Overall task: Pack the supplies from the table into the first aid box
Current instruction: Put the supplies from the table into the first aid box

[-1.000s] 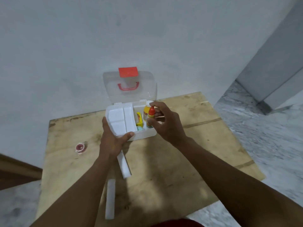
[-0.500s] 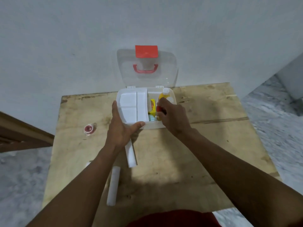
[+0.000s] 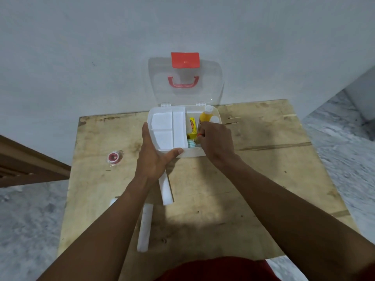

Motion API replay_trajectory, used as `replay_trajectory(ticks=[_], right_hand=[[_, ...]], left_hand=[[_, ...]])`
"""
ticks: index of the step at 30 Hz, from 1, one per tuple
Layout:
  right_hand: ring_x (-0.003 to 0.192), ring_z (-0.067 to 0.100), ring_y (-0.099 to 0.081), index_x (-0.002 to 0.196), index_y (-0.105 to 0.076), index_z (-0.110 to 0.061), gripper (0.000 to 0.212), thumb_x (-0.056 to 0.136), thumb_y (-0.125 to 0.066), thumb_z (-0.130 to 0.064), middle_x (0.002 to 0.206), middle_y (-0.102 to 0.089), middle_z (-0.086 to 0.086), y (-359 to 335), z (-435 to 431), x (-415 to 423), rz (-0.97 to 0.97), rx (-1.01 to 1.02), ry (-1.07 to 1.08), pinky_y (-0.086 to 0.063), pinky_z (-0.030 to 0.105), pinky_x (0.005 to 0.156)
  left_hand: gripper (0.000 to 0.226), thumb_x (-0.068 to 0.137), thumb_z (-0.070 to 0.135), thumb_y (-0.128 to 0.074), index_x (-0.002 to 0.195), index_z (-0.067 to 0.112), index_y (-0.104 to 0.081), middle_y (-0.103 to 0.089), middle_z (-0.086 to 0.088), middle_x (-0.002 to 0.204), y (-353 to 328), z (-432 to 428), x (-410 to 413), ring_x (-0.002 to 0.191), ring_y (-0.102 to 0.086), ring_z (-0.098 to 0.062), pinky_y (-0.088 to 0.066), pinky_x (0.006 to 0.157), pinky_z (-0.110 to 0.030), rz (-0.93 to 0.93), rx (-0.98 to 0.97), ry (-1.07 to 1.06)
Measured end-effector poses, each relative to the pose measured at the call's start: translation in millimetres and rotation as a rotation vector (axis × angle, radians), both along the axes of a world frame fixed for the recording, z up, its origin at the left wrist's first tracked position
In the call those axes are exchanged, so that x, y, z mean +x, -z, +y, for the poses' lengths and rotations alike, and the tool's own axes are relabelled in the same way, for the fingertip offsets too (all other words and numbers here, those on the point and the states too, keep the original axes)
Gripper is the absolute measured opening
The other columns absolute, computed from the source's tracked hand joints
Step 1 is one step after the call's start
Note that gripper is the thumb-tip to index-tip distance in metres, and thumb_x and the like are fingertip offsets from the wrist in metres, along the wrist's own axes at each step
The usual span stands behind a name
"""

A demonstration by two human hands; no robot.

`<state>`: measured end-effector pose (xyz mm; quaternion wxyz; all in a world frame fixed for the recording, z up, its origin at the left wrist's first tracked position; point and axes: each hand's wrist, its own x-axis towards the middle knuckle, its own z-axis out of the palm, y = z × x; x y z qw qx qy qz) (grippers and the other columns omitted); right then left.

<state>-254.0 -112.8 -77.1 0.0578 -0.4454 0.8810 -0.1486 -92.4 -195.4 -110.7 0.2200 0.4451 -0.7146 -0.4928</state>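
1. I see the wooden table (image 3: 253,179) set against a pale wall.
2. The first aid box (image 3: 190,153) sits at its far edge, with the clear lid (image 3: 209,92) standing upright.
3. The left hand (image 3: 154,157) clamps the box's near left corner, thumb along the front wall.
4. The right hand (image 3: 217,140) reaches into the right compartment, fingers curled round what looks like a small red-topped bottle (image 3: 199,134), mostly hidden.
5. White rolls (image 3: 166,189) lie by the left forearm.
6. A red tape roll (image 3: 113,157) lies well left of the box.
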Motion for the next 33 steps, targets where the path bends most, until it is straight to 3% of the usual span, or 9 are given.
replay_trajectory(ticks=[8,14,17,20,27,33], right_hand=[[0.086,0.031,-0.071,0.100,-0.072,-0.011,0.017,0.089,-0.067,-0.023,0.093,-0.075,0.011,-1.0,-1.7,1.0,0.002,0.050,0.024,-0.058,0.039,0.081],[0.089,0.026,-0.072,0.103,-0.073,-0.011,0.020,0.093,-0.064,-0.026,0.102,-0.076,0.008,-0.9,3.1,4.0,0.003,-0.024,0.026,-0.057,0.039,0.086],[0.089,0.029,-0.070,0.102,-0.069,-0.012,0.017,0.094,-0.061,-0.024,0.100,-0.075,0.010,-2.4,3.1,5.2,-0.034,-0.056,0.069,-0.056,0.040,0.083],[0.087,0.032,-0.067,0.099,-0.069,-0.010,0.015,0.094,-0.061,-0.022,0.095,-0.074,0.012,-4.7,5.8,3.7,-0.071,-0.070,0.072,-0.052,0.037,0.078],[0.072,0.030,-0.069,0.088,-0.072,-0.006,0.010,0.088,-0.069,-0.015,0.082,-0.075,0.011,-0.8,15.4,1.6,-0.110,-0.247,0.013,-0.057,0.044,0.072],[0.069,0.025,-0.069,0.085,-0.071,-0.005,0.003,0.087,-0.069,-0.006,0.080,-0.075,0.008,-2.1,24.3,1.5,-0.072,-0.364,-0.022,-0.059,0.042,0.067]], left_hand=[[0.113,0.063,0.042,-0.088,0.148,0.024,-0.015,-0.047,0.003,0.133,2.1,-0.7,-1.3,0.120,-0.049,-0.019,-0.054,0.092,-0.046,0.029,-0.020,0.003],[0.106,0.065,0.036,-0.088,0.145,0.025,-0.020,-0.046,0.015,0.120,2.8,-0.4,-2.7,0.109,-0.049,-0.007,-0.046,0.075,-0.014,0.074,-0.044,0.004],[0.104,0.066,0.035,-0.087,0.145,0.025,-0.020,-0.045,0.014,0.120,2.0,0.5,-2.5,0.108,-0.048,-0.005,-0.044,0.073,-0.011,0.085,-0.045,0.011],[0.106,0.066,0.037,-0.088,0.146,0.026,-0.019,-0.046,0.014,0.120,2.5,0.6,-1.4,0.109,-0.049,-0.009,-0.048,0.077,-0.017,0.082,-0.043,0.007],[0.110,0.065,0.039,-0.088,0.147,0.026,-0.017,-0.048,0.008,0.125,2.1,0.6,-1.1,0.115,-0.050,-0.015,-0.055,0.089,-0.037,0.078,-0.023,0.014],[0.110,0.064,0.039,-0.088,0.147,0.026,-0.017,-0.049,0.008,0.125,2.1,-0.9,1.1,0.114,-0.051,-0.016,-0.055,0.087,-0.038,0.092,-0.017,0.026]])
